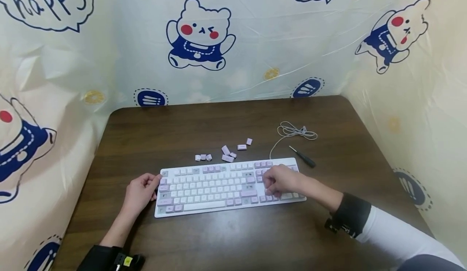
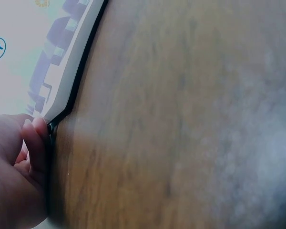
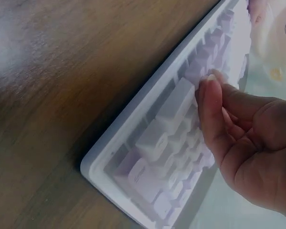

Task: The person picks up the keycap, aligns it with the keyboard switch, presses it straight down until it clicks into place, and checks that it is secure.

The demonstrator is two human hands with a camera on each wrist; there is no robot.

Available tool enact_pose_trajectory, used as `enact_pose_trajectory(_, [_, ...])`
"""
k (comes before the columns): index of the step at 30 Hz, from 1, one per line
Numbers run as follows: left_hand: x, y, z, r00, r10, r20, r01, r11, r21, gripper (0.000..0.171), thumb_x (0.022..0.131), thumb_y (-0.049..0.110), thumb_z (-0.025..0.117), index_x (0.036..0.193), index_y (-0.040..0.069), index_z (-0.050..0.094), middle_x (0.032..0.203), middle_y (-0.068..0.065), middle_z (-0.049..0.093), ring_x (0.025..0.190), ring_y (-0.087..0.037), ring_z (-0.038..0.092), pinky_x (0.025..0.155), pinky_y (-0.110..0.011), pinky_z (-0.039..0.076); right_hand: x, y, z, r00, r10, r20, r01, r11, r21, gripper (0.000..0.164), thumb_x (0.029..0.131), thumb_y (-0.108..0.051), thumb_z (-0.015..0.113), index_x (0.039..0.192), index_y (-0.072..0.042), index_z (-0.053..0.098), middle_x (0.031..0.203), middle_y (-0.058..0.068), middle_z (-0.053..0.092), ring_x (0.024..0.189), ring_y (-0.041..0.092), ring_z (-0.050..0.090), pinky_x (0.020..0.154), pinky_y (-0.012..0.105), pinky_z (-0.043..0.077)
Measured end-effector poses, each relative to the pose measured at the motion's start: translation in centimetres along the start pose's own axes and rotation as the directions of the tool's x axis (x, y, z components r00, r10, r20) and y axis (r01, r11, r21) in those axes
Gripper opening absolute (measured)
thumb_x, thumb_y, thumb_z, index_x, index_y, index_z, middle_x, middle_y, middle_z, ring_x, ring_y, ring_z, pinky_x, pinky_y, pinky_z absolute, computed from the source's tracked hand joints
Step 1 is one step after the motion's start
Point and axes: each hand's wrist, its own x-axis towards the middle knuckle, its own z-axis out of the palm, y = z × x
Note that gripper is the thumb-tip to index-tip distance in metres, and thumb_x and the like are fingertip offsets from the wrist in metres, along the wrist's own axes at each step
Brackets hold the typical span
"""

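A white keyboard (image 1: 208,190) with white and pale purple keycaps lies on the table, with grey gaps where caps are absent. My left hand (image 1: 140,192) grips its left end between thumb and fingers; the left wrist view shows the fingertips (image 2: 35,126) at the case corner. Over the keyboard's right part, my right hand (image 1: 283,180) is curled with thumb and fingertips together. In the right wrist view those fingertips (image 3: 210,81) pinch at a purple keycap beside the number pad, mostly hidden by the fingers. Several loose keycaps (image 1: 228,158) lie behind the keyboard.
A coiled white cable (image 1: 297,131) runs from the keyboard's back edge. Right of it lies a dark-handled screwdriver (image 1: 304,158). Brown table (image 1: 219,242) surrounds the keyboard, and a printed curtain (image 1: 255,39) hangs behind and at both sides.
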Motion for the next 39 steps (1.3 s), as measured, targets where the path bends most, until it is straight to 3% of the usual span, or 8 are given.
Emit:
enact_pose_trajectory(8, [-0.4, 0.0, 0.1, 1.0, 0.008, 0.001, -0.008, 1.0, -0.006, 0.046, 0.095, 0.046, 0.055, 0.093, 0.002, 0.066, 0.064, -0.005, 0.057, 0.048, -0.013, 0.056, 0.045, -0.023, 0.049, 0.0, 0.1, 0.4, 0.999, 0.044, 0.022, -0.044, 0.999, -0.006, 0.013, 0.081, -0.006, 0.075, 0.072, -0.005, 0.065, 0.06, 0.007, 0.064, 0.05, 0.016, 0.062, 0.05, 0.021, 0.049])
enact_pose_trajectory(21, [-0.1, 0.0, 0.0, 1.0, 0.01, 0.0, -0.01, 1.0, 0.005, 0.046, 0.096, 0.047, 0.054, 0.094, 0.002, 0.066, 0.064, -0.005, 0.058, 0.049, -0.013, 0.056, 0.044, -0.023, 0.048, -0.1, -0.3, 0.3, 1.0, 0.0, -0.012, -0.002, 0.995, -0.101, 0.015, 0.081, -0.011, 0.076, 0.071, -0.008, 0.065, 0.057, 0.003, 0.062, 0.048, 0.01, 0.057, 0.052, 0.021, 0.045])
enact_pose_trajectory(33, [0.1, 0.4, -0.4, 1.0, 0.005, 0.013, -0.006, 1.0, 0.006, 0.048, 0.096, 0.048, 0.053, 0.097, 0.002, 0.065, 0.067, -0.006, 0.058, 0.051, -0.015, 0.057, 0.045, -0.023, 0.048, -0.2, -1.2, -0.4, 1.0, 0.025, -0.012, -0.027, 0.993, -0.116, 0.014, 0.083, -0.01, 0.073, 0.073, -0.01, 0.065, 0.06, -0.001, 0.06, 0.049, 0.007, 0.054, 0.05, 0.021, 0.046])
enact_pose_trajectory(39, [-0.1, 0.0, -0.2, 1.0, 0.007, 0.004, -0.007, 1.0, 0.004, 0.044, 0.095, 0.046, 0.055, 0.094, 0.003, 0.066, 0.064, -0.005, 0.057, 0.049, -0.015, 0.057, 0.044, -0.023, 0.049, 0.7, -1.7, -1.7, 0.994, -0.056, -0.093, 0.038, 0.981, -0.19, 0.012, 0.087, -0.016, 0.069, 0.076, -0.013, 0.066, 0.064, -0.004, 0.06, 0.056, 0.006, 0.051, 0.053, 0.021, 0.043])
